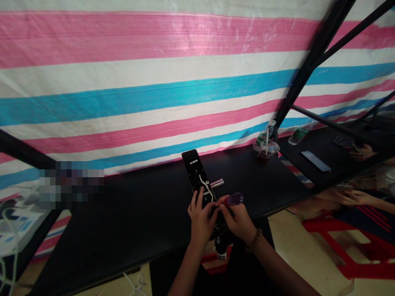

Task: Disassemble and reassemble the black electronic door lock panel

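Note:
A long black panel, with a white cable running along its face, lies lengthwise away from me on the black table. My left hand rests over its near half, two fingers laid on the surface. The thumb and forefinger of that hand come together by the screwdriver's tip; what they pinch is too small to make out. In my right hand is a screwdriver with a red and purplish clear handle, pointing left toward the left fingertips. A small clear and pinkish strip lies beside the panel.
A lidded plastic cup with a straw and a bottle stand at the back right. Another table holds a bottle and a phone. People sit at the right near a red stool. Black frame bars cross the striped sheet.

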### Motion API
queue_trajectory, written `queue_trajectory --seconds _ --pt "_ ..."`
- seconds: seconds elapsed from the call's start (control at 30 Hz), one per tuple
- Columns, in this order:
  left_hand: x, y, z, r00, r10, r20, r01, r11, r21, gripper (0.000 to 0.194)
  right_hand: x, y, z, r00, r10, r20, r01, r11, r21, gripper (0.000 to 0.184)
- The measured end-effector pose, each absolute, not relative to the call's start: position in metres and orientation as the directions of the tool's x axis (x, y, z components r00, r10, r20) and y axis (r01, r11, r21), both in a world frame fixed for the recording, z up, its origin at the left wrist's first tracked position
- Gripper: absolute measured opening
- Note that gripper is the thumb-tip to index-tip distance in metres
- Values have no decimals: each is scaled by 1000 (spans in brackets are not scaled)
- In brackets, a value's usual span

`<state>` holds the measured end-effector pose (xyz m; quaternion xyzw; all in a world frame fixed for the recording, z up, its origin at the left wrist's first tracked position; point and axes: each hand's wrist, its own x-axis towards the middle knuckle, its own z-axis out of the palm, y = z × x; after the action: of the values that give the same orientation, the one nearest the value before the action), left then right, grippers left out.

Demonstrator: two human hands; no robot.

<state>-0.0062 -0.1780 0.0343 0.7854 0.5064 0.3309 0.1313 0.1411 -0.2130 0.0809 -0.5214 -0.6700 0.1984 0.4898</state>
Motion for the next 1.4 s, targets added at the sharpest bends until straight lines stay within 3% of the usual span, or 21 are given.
queue_trajectory --seconds 0.27,0.53,0.83,1.27,1.4 --pt "-6 -178 37 269 883 384 718 -450 531 20 141 -203 93 71 916 396 417 333 -846 9" --pt "-4 -178 34 258 881 396 717 -449 532 16 145 -203 88 -54 912 407 468 384 -796 22" --pt "-6 -178 34 265 882 390 719 -450 530 17 147 -205 81 -47 891 451 451 422 -786 23" --pt "-4 -177 32 255 870 423 707 -466 532 19 149 -211 77 157 901 404 423 308 -852 17" --pt "-4 -177 32 255 867 428 711 -468 525 19 148 -211 74 148 894 423 444 322 -836 17"
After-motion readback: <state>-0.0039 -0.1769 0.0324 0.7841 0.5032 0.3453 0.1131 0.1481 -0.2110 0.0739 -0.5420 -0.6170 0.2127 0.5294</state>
